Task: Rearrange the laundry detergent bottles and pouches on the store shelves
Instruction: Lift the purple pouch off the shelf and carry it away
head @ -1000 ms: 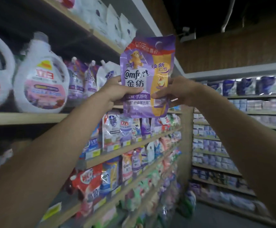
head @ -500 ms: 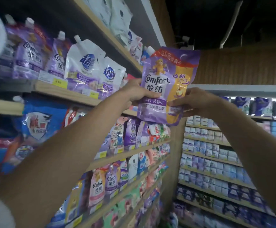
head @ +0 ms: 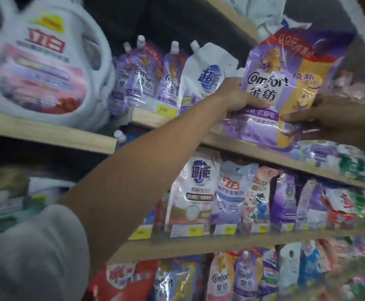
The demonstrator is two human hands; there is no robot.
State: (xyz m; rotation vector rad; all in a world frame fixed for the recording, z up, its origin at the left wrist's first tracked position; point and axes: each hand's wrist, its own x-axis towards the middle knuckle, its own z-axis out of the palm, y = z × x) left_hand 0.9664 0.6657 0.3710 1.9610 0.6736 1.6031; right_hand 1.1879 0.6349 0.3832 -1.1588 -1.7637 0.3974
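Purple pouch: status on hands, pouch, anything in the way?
Left hand and right hand both gripping purple pouch. Pouch upright at shelf edge, not set down. White pouch close on its left.

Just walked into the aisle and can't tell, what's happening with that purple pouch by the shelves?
A person is holding a purple Comfort pouch in both hands, the left hand gripping its left edge and the right hand its lower right corner. It is raised in front of the upper shelf, just right of a white spouted pouch and a row of similar purple pouches. It is not yet set down.
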